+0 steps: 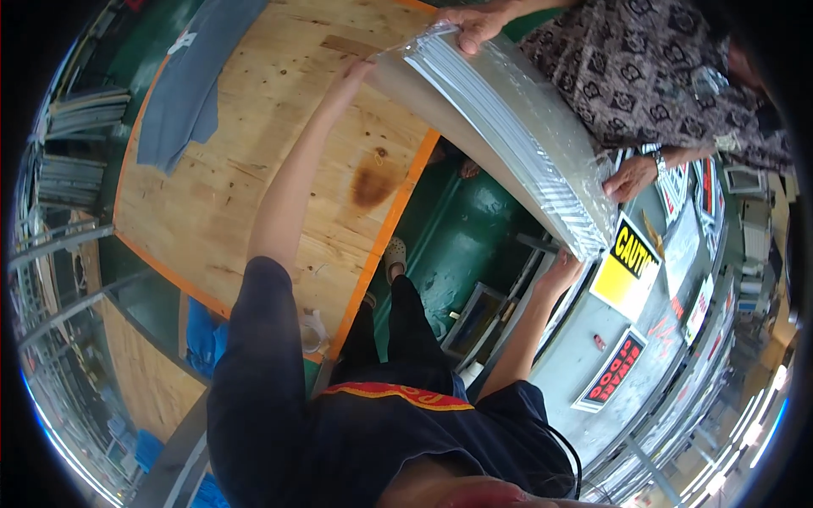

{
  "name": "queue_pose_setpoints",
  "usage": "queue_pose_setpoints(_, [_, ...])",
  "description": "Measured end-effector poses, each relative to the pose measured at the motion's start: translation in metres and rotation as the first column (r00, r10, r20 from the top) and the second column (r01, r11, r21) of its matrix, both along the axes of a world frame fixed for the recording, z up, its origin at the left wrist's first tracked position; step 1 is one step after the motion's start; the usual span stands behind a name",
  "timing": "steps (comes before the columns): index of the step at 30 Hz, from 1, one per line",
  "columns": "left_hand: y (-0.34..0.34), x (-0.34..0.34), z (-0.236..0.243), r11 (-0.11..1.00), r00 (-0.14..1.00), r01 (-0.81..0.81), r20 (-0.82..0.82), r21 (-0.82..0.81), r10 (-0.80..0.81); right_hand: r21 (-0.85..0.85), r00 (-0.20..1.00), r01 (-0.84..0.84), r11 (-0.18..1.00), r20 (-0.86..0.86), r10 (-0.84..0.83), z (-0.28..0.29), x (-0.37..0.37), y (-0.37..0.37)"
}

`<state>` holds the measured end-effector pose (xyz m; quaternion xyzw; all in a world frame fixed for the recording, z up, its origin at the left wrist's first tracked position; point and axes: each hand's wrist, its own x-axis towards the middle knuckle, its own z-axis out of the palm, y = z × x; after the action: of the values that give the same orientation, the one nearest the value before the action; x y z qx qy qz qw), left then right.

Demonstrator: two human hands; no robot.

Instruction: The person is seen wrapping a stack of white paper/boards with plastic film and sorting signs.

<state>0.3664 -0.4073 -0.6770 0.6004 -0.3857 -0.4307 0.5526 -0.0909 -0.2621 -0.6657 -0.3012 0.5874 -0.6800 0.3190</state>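
Clear-plastic-wrapped stack of flat white sheets is slanted lengthwise, upper left to lower right; ends are held by left hand and right hand.

A thick, clear-plastic-wrapped stack of pale sheets is held tilted midair.

The wearer's hands, two: left hand at half past eleven, right hand at three; co-worker's hands, two, at half past twelve and two; one wrapped stack at half past one, its sheets too dense to count; one orange-edged tabletop and one grey cloth at ten; one yellow-and-black sign at three; one red-and-black sign at four
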Motion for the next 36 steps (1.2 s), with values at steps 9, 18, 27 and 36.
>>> queue_pose_setpoints(9, [0.028,0.024,0.023,0.986,0.976,0.153,0.142,0.074,-0.162,0.098,0.974,-0.224,0.97,-0.012,0.226,0.014,-0.017,0.048])
queue_pose_setpoints(18, [0.051,0.034,0.042,0.917,0.888,0.303,0.271,0.261,-0.371,0.174,0.977,-0.207,0.963,-0.014,0.213,0.015,-0.028,0.071])
queue_pose_setpoints(27, [0.052,0.02,0.039,0.938,0.934,0.311,0.133,0.15,-0.331,0.142,0.95,-0.3,0.943,0.129,0.283,0.01,-0.038,0.078])
queue_pose_setpoints(36, [0.043,0.014,0.045,0.947,0.95,0.311,-0.059,0.078,-0.308,0.123,0.969,-0.229,0.966,0.124,0.214,0.02,-0.035,0.076])
